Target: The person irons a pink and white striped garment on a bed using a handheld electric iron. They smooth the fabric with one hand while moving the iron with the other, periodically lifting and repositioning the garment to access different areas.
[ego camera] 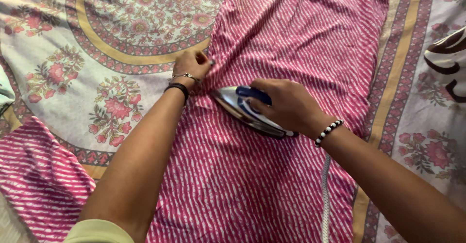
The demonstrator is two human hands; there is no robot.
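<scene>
Hands: both are on the work. I see my right hand (286,105) wrapped around the blue handle of the iron (250,112), and my left hand (193,64) closed in a pinch on the pink cloth (272,175) just ahead of the iron's tip.
Why the pinch: I judge the left hand is pulling the fabric taut at its edge so the soleplate meets a flat surface instead of a crease.
Why the grip: my right hand sits on top of the handle with the wrist behind it, which lets me press down and steer the pointed end toward my left hand.
Iron: flat on the cloth, its shiny metal base and nose aimed toward the far left, with a white speckled cord (325,199) trailing back toward the near edge of the bed.
Pink cloth: deep pink with short white broken stripes, laid lengthwise down the middle of the bed from far edge to near edge, and mostly smooth. A gather shows at the spot I pinch.
Second piece: more of the same striped fabric (41,180) lies at the near left corner.
Bed cover: a floral sheet (97,44) with pink flowers and a mustard band lies beneath everything.
Wrists: a dark band and thin bangle on the left, and black and white beads (328,132) on the right.
</scene>
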